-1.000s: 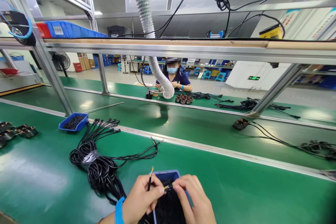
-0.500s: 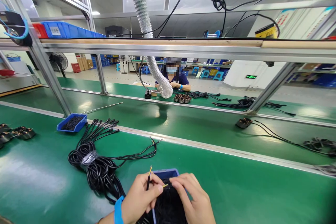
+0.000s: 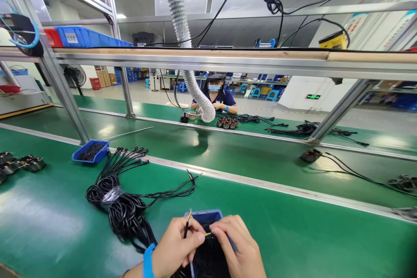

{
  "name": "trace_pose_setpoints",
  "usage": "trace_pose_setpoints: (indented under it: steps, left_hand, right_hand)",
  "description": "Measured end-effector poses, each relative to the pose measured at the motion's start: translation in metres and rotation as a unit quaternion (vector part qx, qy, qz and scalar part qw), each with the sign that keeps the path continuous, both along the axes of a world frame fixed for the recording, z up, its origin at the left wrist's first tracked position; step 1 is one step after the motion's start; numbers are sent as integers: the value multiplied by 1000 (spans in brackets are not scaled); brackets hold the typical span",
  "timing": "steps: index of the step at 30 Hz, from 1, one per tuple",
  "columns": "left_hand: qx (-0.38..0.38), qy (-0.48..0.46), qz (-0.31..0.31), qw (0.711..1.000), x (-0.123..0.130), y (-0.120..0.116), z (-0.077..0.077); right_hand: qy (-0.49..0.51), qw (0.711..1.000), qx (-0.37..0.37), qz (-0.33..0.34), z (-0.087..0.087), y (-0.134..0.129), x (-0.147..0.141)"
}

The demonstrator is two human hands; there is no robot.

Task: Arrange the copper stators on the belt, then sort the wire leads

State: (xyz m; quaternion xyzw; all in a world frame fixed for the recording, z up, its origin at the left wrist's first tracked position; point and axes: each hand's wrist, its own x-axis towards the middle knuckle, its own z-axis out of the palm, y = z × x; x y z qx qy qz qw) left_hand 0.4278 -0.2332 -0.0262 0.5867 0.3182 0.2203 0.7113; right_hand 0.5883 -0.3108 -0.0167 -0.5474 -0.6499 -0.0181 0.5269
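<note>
My left hand (image 3: 182, 243), a blue band on its wrist, is closed in a pinch around the end of a black cable (image 3: 186, 228). A yellow wire tip stands up above the fingers, and another yellow wire (image 3: 207, 234) points right from thumb and forefinger. My right hand (image 3: 239, 243) pinches with thumb and forefinger at that wire's tip; whatever is between these fingers is too small to make out. Under both hands sits a blue bin (image 3: 203, 214) holding small black pieces, partly covered by the hands.
A tied bundle of black cables (image 3: 122, 208) lies left of my hands. Behind it is a small blue tray (image 3: 91, 152) of black pieces; copper-wound cores (image 3: 31, 163) sit far left. A metal rail (image 3: 260, 186) crosses the bench. Opposite, a person (image 3: 216, 95) sits beyond a hanging duct (image 3: 195, 87).
On the green strip behind the rail, the wound core and its cables have shifted right. My hands keep nearly the same pose, the wire tip still between them. The view has shifted slightly.
</note>
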Motion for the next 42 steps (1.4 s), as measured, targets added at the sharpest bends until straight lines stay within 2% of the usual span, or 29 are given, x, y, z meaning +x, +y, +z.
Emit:
trace_pose_setpoints:
  steps: [10, 14, 17, 23, 30, 32, 35, 36, 37, 38, 40, 42]
  left_hand:
    - [4, 2, -22, 1000, 0, -1, 0]
    - [0, -7, -7, 1000, 0, -1, 1]
    - [-5, -36, 12, 999, 0, -1, 5]
    - [-26, -79, 11, 996, 1, -1, 8]
    - [-45, -131, 13, 990, 3, -3, 5]
    - [-42, -139, 6, 989, 2, -2, 8]
    - [-25, -152, 6, 988, 0, -1, 10]
    - [-27, -156, 13, 987, 0, 0, 10]
    - [-35, -163, 22, 986, 0, 1, 10]
    - [-47, -170, 29, 984, 0, 1, 9]
    - [-69, -183, 36, 980, 1, 2, 7]
    - [-80, -191, 31, 978, 2, 3, 5]
  right_hand:
    - [-32, 999, 3, -6, -5, 0, 2]
    - [-31, 998, -36, 31, -5, -2, 4]
    - [11, 996, -58, 62, -6, -4, 5]
    - [142, 981, -125, 36, -10, -6, -1]
    - [207, 960, -169, 80, -19, -2, -3]
    - [202, 956, -173, 125, -13, -5, 6]
    - [149, 930, -189, 279, 2, -12, 25]
    - [131, 924, -190, 304, 7, -13, 30]
    - [113, 929, -192, 296, 10, -13, 33]
    - [94, 942, -197, 255, 10, -12, 34]
    - [21, 966, -221, 131, 4, -7, 29]
    - [-103, 960, -256, 46, -10, 0, 17]
